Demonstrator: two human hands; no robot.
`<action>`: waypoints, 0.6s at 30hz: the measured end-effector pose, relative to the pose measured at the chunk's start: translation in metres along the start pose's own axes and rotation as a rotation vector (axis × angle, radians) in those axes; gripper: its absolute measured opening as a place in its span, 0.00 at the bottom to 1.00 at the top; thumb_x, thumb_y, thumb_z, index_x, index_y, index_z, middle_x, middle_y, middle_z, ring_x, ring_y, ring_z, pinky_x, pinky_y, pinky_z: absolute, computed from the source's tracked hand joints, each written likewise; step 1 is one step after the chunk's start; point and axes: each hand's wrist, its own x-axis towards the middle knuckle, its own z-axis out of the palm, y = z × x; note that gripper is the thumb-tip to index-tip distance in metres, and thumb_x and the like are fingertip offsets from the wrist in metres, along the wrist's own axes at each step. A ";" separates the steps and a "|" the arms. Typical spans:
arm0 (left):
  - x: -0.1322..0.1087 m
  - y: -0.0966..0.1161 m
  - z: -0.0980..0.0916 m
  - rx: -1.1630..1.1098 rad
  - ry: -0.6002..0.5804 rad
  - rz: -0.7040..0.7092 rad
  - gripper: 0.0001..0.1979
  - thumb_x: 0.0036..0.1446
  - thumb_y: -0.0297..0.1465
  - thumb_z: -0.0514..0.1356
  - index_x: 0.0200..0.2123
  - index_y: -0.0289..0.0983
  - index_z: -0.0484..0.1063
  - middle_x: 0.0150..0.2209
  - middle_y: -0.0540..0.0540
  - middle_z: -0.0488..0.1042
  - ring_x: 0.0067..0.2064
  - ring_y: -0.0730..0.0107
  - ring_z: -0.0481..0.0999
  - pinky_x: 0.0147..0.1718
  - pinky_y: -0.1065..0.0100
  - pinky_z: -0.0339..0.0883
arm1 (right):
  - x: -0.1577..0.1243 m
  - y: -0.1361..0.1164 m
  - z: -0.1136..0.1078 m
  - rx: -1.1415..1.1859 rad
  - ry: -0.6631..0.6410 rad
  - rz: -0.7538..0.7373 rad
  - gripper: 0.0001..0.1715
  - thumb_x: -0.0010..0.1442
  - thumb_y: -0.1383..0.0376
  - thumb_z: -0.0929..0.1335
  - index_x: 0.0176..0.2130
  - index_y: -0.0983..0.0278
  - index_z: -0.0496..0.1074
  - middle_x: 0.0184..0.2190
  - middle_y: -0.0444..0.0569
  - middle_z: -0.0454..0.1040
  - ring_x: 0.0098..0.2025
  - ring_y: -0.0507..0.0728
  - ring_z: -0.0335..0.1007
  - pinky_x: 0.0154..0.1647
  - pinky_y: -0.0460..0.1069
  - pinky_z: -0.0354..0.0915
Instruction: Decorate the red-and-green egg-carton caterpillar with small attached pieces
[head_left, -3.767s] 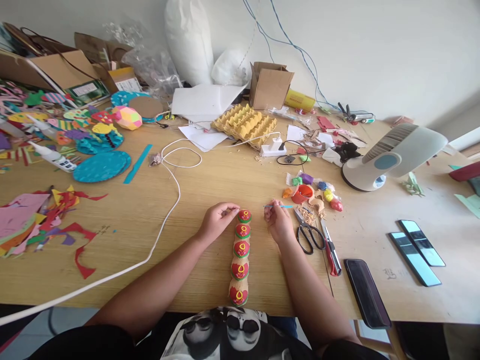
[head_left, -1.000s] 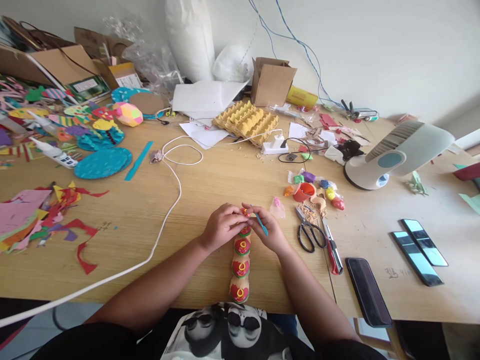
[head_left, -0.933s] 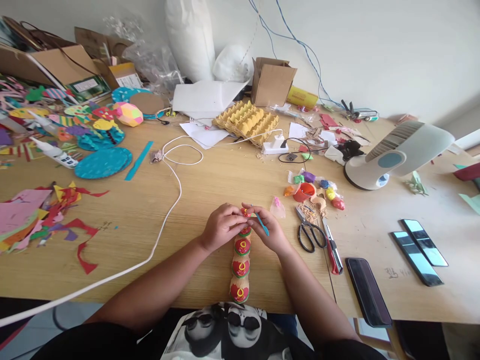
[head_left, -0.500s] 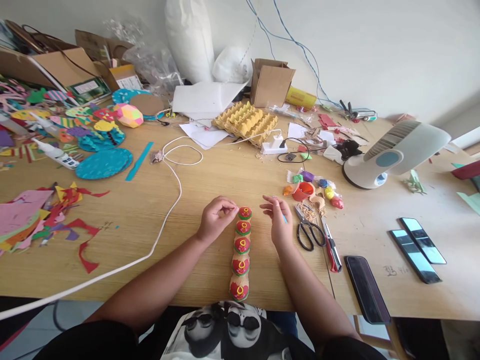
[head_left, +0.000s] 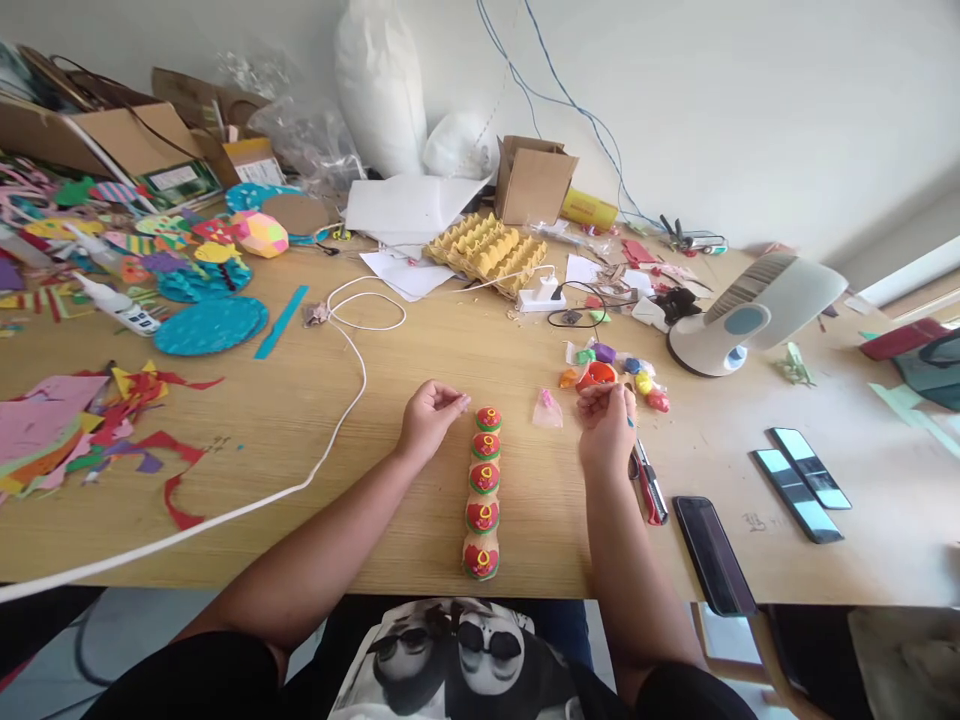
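Note:
A strip of egg-carton bumps runs away from me on the table, each bump covered in red and green with a yellow ring on top. Just left of its far end, my left hand is closed in a pinch; whatever it may hold is too small to make out. My right hand is over on the right, at the near side of an orange-red cup. Its fingers are curled, and a bit of a thin blue tool shows at the palm. Between strip and cup lies a small bag of pink clay.
Beside my right wrist lies a red utility knife, with phones farther right. Coloured clay lumps and a white fan are beyond. A white cable crosses the left side, near paper scraps and blue discs.
My right hand has moved right, from beside the strip to the cup, and now covers the scissors. The pink clay bag has come into sight. My left hand stays pinched near the strip.

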 end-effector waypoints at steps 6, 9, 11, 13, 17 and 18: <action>0.000 0.005 0.003 0.041 -0.036 -0.006 0.20 0.46 0.44 0.72 0.37 0.35 0.78 0.33 0.46 0.79 0.33 0.69 0.76 0.35 0.67 0.72 | 0.002 0.000 -0.037 -0.964 -0.424 -0.309 0.14 0.63 0.55 0.69 0.45 0.61 0.75 0.42 0.52 0.81 0.43 0.61 0.76 0.46 0.56 0.69; 0.000 0.003 0.003 0.080 -0.061 0.022 0.19 0.48 0.45 0.71 0.34 0.36 0.78 0.31 0.46 0.79 0.32 0.69 0.75 0.33 0.68 0.70 | -0.003 0.015 -0.047 -1.321 -0.632 -0.500 0.18 0.62 0.62 0.70 0.52 0.61 0.75 0.56 0.56 0.77 0.56 0.66 0.71 0.55 0.60 0.67; 0.000 0.000 0.003 0.088 -0.075 0.054 0.19 0.50 0.46 0.70 0.35 0.36 0.78 0.32 0.46 0.79 0.31 0.70 0.74 0.32 0.68 0.69 | -0.004 0.023 -0.048 -1.474 -0.672 -0.564 0.20 0.64 0.65 0.68 0.56 0.60 0.73 0.60 0.55 0.74 0.60 0.66 0.68 0.55 0.59 0.67; 0.001 -0.003 0.003 0.083 -0.075 0.081 0.18 0.51 0.45 0.70 0.35 0.36 0.77 0.33 0.46 0.80 0.32 0.70 0.75 0.34 0.68 0.70 | -0.005 0.027 -0.044 -1.584 -0.679 -0.581 0.19 0.67 0.66 0.65 0.55 0.60 0.74 0.60 0.54 0.75 0.59 0.65 0.68 0.51 0.56 0.67; 0.001 -0.005 0.003 0.083 -0.077 0.134 0.17 0.53 0.44 0.69 0.37 0.37 0.77 0.37 0.45 0.80 0.37 0.68 0.78 0.39 0.67 0.71 | -0.001 0.025 -0.032 -1.743 -0.736 -0.536 0.17 0.67 0.70 0.61 0.47 0.62 0.76 0.47 0.56 0.80 0.50 0.63 0.72 0.44 0.53 0.66; 0.001 -0.005 0.004 0.086 -0.084 0.148 0.16 0.53 0.43 0.69 0.38 0.37 0.77 0.37 0.45 0.80 0.38 0.68 0.78 0.40 0.67 0.72 | 0.000 0.024 -0.029 -1.764 -0.743 -0.524 0.17 0.67 0.71 0.60 0.46 0.63 0.76 0.45 0.57 0.80 0.48 0.62 0.73 0.43 0.52 0.66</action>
